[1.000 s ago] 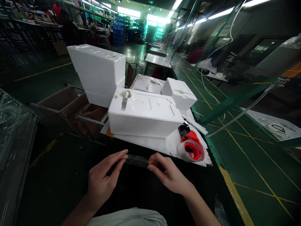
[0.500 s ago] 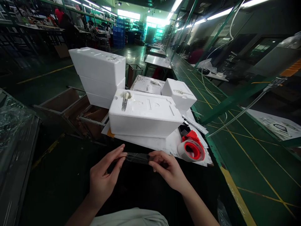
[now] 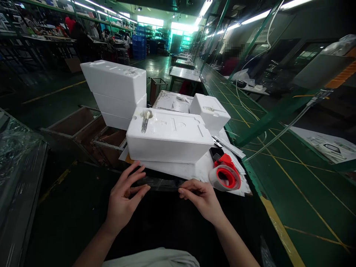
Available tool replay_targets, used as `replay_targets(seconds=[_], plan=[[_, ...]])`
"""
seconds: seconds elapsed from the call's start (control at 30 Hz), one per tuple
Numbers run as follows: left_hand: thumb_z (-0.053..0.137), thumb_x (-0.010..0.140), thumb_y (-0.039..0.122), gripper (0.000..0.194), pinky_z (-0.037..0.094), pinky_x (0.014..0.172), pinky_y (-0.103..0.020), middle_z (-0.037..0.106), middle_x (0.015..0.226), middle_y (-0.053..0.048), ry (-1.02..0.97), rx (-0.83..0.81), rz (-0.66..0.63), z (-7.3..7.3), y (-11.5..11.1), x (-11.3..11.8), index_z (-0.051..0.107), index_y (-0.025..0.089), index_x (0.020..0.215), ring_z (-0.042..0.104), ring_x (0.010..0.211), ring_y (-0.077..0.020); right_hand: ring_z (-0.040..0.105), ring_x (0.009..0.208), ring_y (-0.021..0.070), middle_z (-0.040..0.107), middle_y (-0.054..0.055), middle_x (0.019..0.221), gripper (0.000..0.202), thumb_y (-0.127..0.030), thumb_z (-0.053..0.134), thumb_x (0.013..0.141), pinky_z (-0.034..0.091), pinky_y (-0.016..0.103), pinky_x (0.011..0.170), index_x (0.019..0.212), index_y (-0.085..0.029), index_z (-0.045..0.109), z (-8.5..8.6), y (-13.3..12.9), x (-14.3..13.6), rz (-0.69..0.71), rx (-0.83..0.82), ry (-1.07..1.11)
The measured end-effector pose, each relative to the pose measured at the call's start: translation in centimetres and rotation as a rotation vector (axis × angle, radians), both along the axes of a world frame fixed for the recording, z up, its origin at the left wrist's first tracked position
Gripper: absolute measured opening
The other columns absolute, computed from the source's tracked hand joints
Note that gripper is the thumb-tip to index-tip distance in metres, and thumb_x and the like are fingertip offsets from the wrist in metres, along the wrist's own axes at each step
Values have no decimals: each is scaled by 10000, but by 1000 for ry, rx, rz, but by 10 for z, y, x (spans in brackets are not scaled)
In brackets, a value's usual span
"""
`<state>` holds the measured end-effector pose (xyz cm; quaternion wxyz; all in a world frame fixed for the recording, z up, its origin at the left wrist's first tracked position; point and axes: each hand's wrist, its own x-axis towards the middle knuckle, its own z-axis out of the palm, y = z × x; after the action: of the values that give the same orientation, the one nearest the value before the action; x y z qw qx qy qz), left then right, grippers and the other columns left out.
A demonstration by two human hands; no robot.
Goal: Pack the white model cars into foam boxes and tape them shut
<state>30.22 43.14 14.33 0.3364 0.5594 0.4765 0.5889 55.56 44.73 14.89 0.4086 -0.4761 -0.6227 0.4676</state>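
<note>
A thin see-through strip of clear tape [image 3: 162, 184] stretches between my two hands, low in front of the white foam box [image 3: 169, 150]. At its left end, my left hand [image 3: 122, 198] has the thumb and a lower finger together on the strip's edge, while its upper fingers stand raised and apart. My right hand [image 3: 201, 198] pinches the other end between thumb and fingertips. Right of that hand lies a red tape dispenser [image 3: 226, 161] with a roll of clear tape [image 3: 218, 178]. A small bagged piece with a metallic end [image 3: 145, 120] rests on the foam box.
Stacked foam boxes [image 3: 114, 96] stand at the back left, and a smaller foam box [image 3: 210, 113] at the back right. Metal-framed bins [image 3: 75, 122] are at left. A green post [image 3: 267, 115] and hanging cable rise at right. Other people sit farther off.
My left hand's upper fingers have lifted off the strip and spread. The right hand keeps its pinch. The view has shifted slightly.
</note>
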Motion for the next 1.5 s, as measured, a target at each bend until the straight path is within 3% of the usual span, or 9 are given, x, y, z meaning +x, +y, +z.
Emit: replay_targets(seconds=[0.13, 0.27, 0.33, 0.43, 0.57, 0.77, 0.93, 1.07, 1.5], plan=[[777, 870, 300, 94, 687, 839, -373, 698, 1327, -124, -38, -60, -172, -8, 18, -2, 796, 217, 832, 672, 1259, -346, 656, 615, 174, 740, 45, 724, 248, -455, 768, 890, 505, 287, 564, 862, -209, 792, -6, 5, 10, -42, 34, -61], [798, 845, 317, 103, 607, 1023, -446, 716, 1268, -124, -41, -56, -243, -18, 37, -3, 803, 220, 810, 670, 1244, -310, 680, 805, 203, 757, 105, 1065, 232, -440, 769, 889, 496, 285, 593, 823, -221, 803, -8, 15, 16, -84, 110, -87], [816, 818, 315, 103, 609, 994, -410, 741, 1143, -114, -11, -68, -236, -20, 45, -3, 802, 217, 788, 709, 1138, -279, 595, 670, 137, 719, 101, 1176, 235, -438, 773, 885, 440, 281, 538, 809, -217, 800, -9, 20, 17, -98, 140, -130], [814, 801, 294, 87, 628, 812, -318, 722, 887, -68, 24, -106, -246, -17, 53, -5, 802, 211, 779, 730, 877, -212, 455, 561, 89, 704, 75, 1057, 254, -449, 792, 865, 384, 285, 507, 790, -206, 787, -11, 27, 16, -125, 173, -133], [773, 825, 292, 100, 610, 748, -292, 731, 808, -47, 106, -120, -257, -13, 62, -10, 800, 197, 807, 721, 780, -189, 542, 673, 150, 694, 53, 848, 262, -461, 802, 851, 409, 293, 574, 798, -205, 783, -17, 38, 13, -133, 184, -101], [748, 862, 302, 107, 549, 674, -276, 743, 851, -48, 198, -6, -113, -27, 74, -11, 800, 208, 858, 687, 763, -181, 504, 587, 152, 714, 37, 699, 314, -515, 821, 788, 396, 298, 553, 763, -203, 792, -35, 56, 3, -194, 103, -77], [747, 879, 300, 187, 492, 657, -280, 717, 834, -14, 239, 136, 119, -56, 83, 2, 707, 218, 1043, 527, 633, -134, 456, 560, 149, 667, 7, 661, 360, -550, 802, 784, 392, 307, 550, 877, -203, 774, -58, 69, -5, -350, 213, -50], [752, 882, 289, 176, 469, 632, -262, 710, 842, 5, 280, 190, 221, -71, 90, 9, 606, 227, 960, 462, 592, -116, 440, 557, 142, 682, -10, 734, 392, -547, 787, 810, 403, 297, 546, 988, -219, 666, -70, 73, -12, -478, 306, -46], [717, 927, 355, 181, 471, 613, -247, 713, 789, 8, 481, 330, 364, -82, 101, 8, 598, 225, 883, 519, 549, -117, 490, 551, 134, 662, -8, 750, 366, -577, 690, 903, 430, 289, 600, 825, -225, 624, -78, 77, -28, -622, 453, -211]])
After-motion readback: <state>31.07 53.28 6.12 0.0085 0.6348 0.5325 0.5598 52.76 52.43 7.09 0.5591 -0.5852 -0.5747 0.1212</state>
